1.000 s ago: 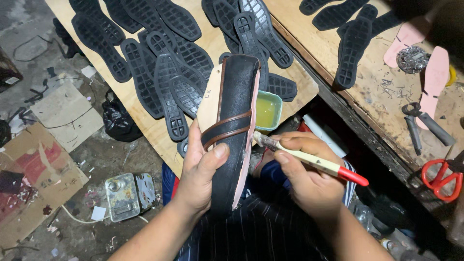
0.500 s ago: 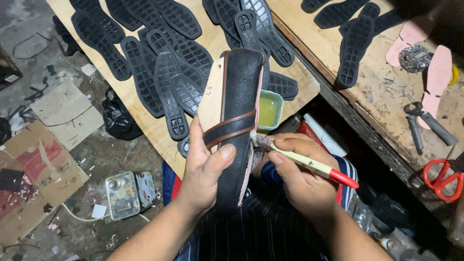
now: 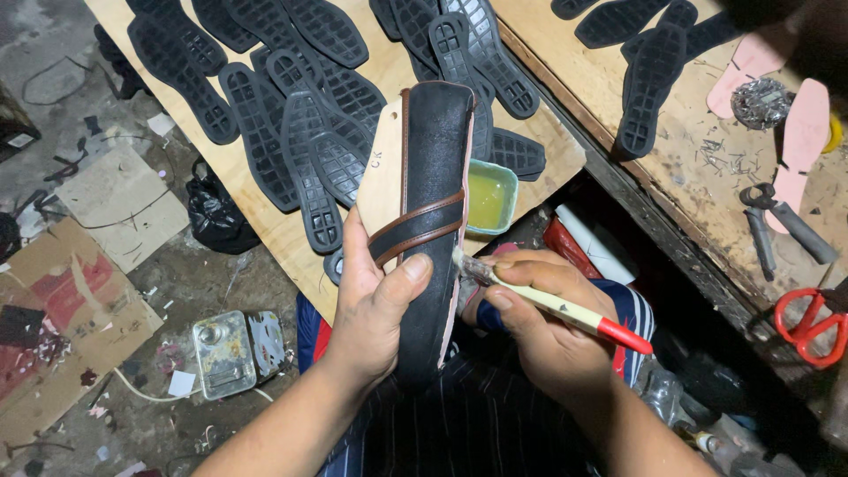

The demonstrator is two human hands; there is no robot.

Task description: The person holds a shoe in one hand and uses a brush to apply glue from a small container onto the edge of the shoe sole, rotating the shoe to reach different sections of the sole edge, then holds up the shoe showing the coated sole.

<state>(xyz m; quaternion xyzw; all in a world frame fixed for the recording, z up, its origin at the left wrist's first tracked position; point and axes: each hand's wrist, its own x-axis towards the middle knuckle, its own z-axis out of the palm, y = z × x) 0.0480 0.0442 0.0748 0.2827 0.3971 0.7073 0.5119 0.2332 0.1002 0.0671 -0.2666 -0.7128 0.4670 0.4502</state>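
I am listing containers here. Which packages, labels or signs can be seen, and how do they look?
Flattened cardboard boxes: floor, lower left; brown with red print.
Metal tin: floor, beside the left hand; rectangular, silver, lid open.
Black bag: floor by the board; crumpled.
No signs or screens.

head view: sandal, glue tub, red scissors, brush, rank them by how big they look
1. sandal, largest by far, though held nearest the camera
2. brush
3. red scissors and glue tub look about alike; the scissors are partly cut off, so no ranking between them
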